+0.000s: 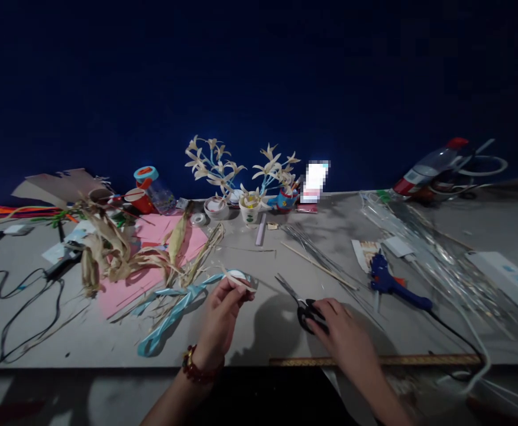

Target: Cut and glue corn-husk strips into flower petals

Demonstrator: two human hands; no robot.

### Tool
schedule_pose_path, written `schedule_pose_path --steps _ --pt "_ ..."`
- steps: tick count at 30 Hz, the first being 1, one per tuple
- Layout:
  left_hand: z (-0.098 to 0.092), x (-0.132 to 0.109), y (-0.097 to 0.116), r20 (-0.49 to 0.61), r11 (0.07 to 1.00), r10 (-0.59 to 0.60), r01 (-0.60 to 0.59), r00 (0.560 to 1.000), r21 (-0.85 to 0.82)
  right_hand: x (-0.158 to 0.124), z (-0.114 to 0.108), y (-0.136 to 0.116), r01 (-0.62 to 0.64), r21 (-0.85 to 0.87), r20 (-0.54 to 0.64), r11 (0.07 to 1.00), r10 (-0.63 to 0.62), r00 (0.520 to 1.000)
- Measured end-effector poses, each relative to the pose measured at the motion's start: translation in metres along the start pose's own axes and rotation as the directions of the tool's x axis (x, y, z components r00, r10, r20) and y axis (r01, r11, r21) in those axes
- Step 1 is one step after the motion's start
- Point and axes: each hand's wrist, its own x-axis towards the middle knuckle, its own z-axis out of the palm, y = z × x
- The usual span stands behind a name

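Near the middle of the table, my left hand (231,299) pinches a small pale strip of corn husk (245,286) between thumb and fingers. Black-handled scissors (301,305) point up and left, their blades slightly apart and low over the table. My right hand (336,325) has its fingers closed about the scissor handles. A twisted light-blue ribbon (170,319) lies left of my left hand, its roll partly hidden behind that hand. Dry corn husks (119,251) are heaped farther left on pink paper (130,290).
Husk flowers (217,163) stand in small pots at the back. A blue glue gun (394,284) with its cable lies to the right, beside clear glue sticks or plastic strips (445,254). A wooden ruler (374,360) runs along the front edge. Black cables (8,296) lie at left.
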Motion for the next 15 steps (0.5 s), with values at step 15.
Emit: schedule_pose_path --steps 15 --pt "0.012 -0.001 0.002 0.023 1.0 0.022 -0.022 1.0 0.012 0.015 -0.023 -0.053 -0.589 0.788 0.587 0.177 0.073 0.807"
